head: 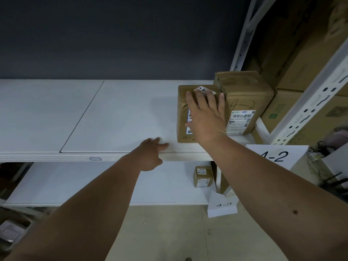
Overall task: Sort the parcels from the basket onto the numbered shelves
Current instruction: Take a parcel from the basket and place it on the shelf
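Note:
A brown taped parcel marked "4-2" stands on the white upper shelf. My right hand lies flat against its front face with fingers spread and straight. Right beside it stands a second brown parcel, also marked "4-2", with a white shipping label. My left hand rests at the shelf's front edge, fingers on the board and thumb under the lip, holding no parcel. A paper sign "4-2" hangs at the shelf's right end. The basket is out of view.
On the lower shelf sit a small brown parcel and a sign "4-3". White perforated uprights frame the right side. Large cardboard boxes fill the neighbouring rack. A dark wall stands behind.

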